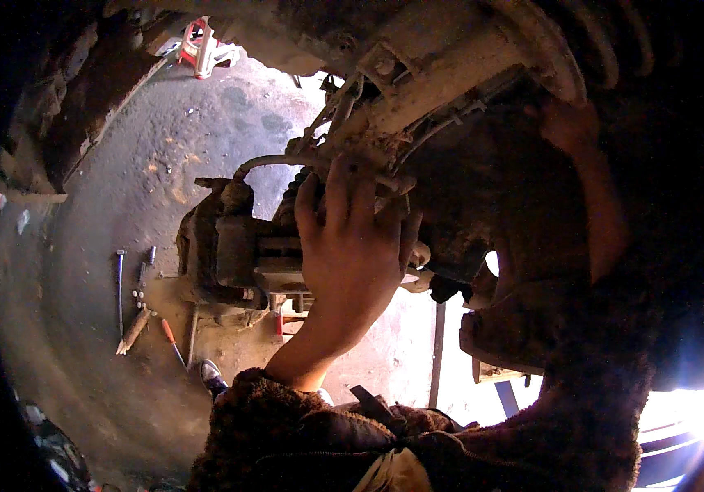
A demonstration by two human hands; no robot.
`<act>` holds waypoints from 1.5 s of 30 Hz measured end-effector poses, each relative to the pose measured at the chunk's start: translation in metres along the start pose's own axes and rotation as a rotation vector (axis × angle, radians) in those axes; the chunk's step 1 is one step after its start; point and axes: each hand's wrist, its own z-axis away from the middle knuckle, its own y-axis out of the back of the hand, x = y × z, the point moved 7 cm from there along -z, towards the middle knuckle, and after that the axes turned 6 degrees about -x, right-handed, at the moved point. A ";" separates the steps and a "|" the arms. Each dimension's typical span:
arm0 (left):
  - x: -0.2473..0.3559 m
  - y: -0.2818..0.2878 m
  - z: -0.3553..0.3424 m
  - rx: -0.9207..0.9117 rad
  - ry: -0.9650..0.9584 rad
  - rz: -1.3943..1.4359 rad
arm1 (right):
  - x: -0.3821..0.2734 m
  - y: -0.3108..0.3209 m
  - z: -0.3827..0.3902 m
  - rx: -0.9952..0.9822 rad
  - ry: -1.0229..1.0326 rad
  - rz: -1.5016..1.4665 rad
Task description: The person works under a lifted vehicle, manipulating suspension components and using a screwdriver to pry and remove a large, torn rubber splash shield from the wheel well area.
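A dirt-caked suspension strut [442, 90] slants from the middle up to the right, with a coil spring [598, 41] at its upper end. My left hand [352, 246] is at its lower end, back of the hand toward me, fingers bent over the metal and thumb on the right side. In shadow, my right hand [572, 127] is closed at the rim of the round spring seat [561, 49]; its fingertips are hard to see. A curved hose [270, 162] passes just left of my left fingers. Beside that hand sits a dark brake caliper [233, 246].
On the floor at left lie a long metal bar [121, 287], a ratchet-like tool [148, 266], a wooden-looking handle [134, 330] and an orange-handled screwdriver [170, 334]. A shoe [212, 375] shows below. A red and white stool [200, 51] stands farther off. Dark bodywork [65, 98] overhangs the upper left.
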 end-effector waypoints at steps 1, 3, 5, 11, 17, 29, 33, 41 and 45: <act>0.000 0.000 0.000 -0.004 -0.004 -0.006 | 0.000 -0.001 0.000 -0.077 -0.039 0.010; 0.001 0.000 0.002 0.007 -0.009 0.005 | 0.001 -0.002 0.003 -0.073 -0.031 -0.005; 0.001 -0.001 0.002 0.032 -0.009 0.030 | 0.003 -0.004 0.007 -0.041 -0.012 -0.019; 0.003 0.000 0.000 0.094 -0.009 0.002 | 0.001 -0.008 0.022 -0.021 0.004 -0.052; 0.009 0.003 -0.001 0.041 -0.001 -0.090 | -0.002 -0.002 0.029 -0.012 0.000 -0.082; 0.004 0.008 0.006 0.153 -0.060 -0.047 | -0.007 0.007 0.048 -0.013 0.043 -0.115; 0.007 0.003 0.008 0.075 -0.061 -0.021 | -0.007 0.008 0.048 -0.024 0.041 -0.107; -0.005 0.006 0.005 0.065 -0.005 -0.007 | -0.017 0.027 0.019 -0.003 0.074 -0.062; 0.003 0.000 0.006 0.047 -0.056 0.066 | -0.011 0.017 0.022 -0.027 0.060 -0.045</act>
